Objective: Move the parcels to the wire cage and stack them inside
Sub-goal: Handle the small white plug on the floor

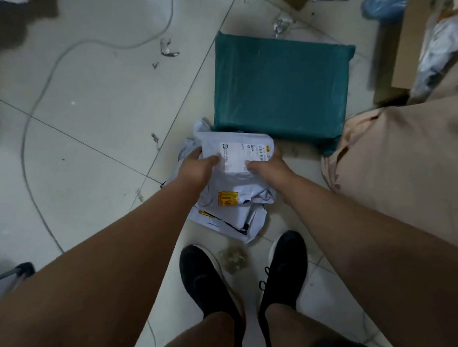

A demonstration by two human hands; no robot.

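A white plastic mailer parcel [237, 149] with a printed label lies on top of other white mailers [230, 222] on the tiled floor, just ahead of my black shoes. My left hand [197, 165] grips its left edge with the thumb on top. My right hand [267, 166] grips its right edge, thumb on the label. A large teal parcel [281, 89] lies flat on the floor directly beyond the white ones. No wire cage shows in this view.
A tan bag or cloth bundle [402, 163] fills the right side. Cardboard boxes [410, 50] stand at the back right. A grey cable [47, 84] loops across the floor on the left. Scraps of tape litter the tiles. A dark metal frame [3, 277] sits at lower left.
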